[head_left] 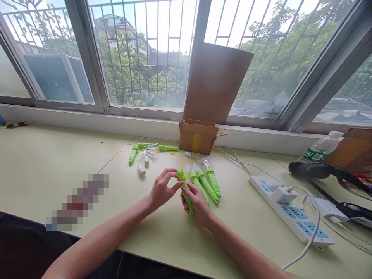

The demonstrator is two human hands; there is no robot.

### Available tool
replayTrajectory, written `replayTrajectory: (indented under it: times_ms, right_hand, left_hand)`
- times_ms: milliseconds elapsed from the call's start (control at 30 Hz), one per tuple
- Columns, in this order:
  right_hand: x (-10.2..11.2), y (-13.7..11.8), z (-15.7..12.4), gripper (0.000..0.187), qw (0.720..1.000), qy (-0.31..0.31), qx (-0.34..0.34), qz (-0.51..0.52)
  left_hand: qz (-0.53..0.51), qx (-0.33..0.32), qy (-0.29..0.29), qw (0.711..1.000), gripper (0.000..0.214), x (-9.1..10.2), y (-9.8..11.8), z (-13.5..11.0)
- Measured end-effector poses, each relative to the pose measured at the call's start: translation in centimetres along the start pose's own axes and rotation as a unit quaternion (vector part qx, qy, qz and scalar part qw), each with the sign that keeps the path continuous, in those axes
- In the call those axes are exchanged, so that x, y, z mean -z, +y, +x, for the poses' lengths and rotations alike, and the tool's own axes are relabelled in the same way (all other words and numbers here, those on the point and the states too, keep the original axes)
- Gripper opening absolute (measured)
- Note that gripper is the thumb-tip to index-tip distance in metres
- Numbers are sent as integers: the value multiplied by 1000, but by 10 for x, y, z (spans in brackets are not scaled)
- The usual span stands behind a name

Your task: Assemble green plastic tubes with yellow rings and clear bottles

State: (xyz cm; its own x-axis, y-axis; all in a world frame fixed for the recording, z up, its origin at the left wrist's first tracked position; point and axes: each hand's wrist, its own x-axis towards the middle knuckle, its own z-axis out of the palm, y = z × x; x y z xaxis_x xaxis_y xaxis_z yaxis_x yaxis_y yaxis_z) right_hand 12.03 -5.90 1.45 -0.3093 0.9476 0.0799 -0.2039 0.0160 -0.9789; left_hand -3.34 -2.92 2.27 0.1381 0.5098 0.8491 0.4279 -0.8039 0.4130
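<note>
My right hand [198, 201] is wrapped round the lower part of a green plastic tube [188, 201], which tilts up toward the left. The tube's threaded open end faces up, and a yellow ring shows round its neck. At that neck, thumb and fingers of my left hand [164, 186] close on the tube from the left. Just right of my hands lie several green tubes with clear tips, among them one green tube [213, 180] at the outer side. Beyond my left hand are loose clear plastic caps [149, 153], small white-and-clear pieces [141, 170] and yellow rings [172, 152].
More green tubes [133, 155] lie toward the window, near a small cardboard box [197, 136]. On the right are a power strip [290, 213] with plugged-in cables, a black strapped device [308, 170] and a plastic bottle [321, 149]. A blurred patch [78, 203] covers something at left.
</note>
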Motion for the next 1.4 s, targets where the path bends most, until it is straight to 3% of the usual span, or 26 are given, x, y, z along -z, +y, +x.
replayTrajectory:
  times_ms: [467, 600, 833, 1000, 1267, 1400]
  right_hand:
    - [2, 0, 0, 27, 992, -23, -70, 101]
    - [0, -1, 0, 31, 996, -8, -58, 66]
    - [1, -1, 3, 30, 996, 60, 44, -51]
    - [0, -6, -1, 30, 998, 41, 33, -26]
    - [3, -2, 1, 25, 997, -4, -44, 59]
    - [4, -2, 3, 27, 1000, 10, -20, 8]
  left_hand:
    - [-31, 12, -14, 999, 18, 1, 1, 2]
    - [-29, 13, -8, 999, 17, 2, 1, 2]
    - [-2, 10, 7, 1000, 16, 0, 2, -1]
    - [-2, 4, -3, 1000, 17, 0, 3, 0]
    - [-40, -2, -27, 999, 15, 4, 3, 4]
    - [-31, 7, -25, 999, 10, 3, 1, 3]
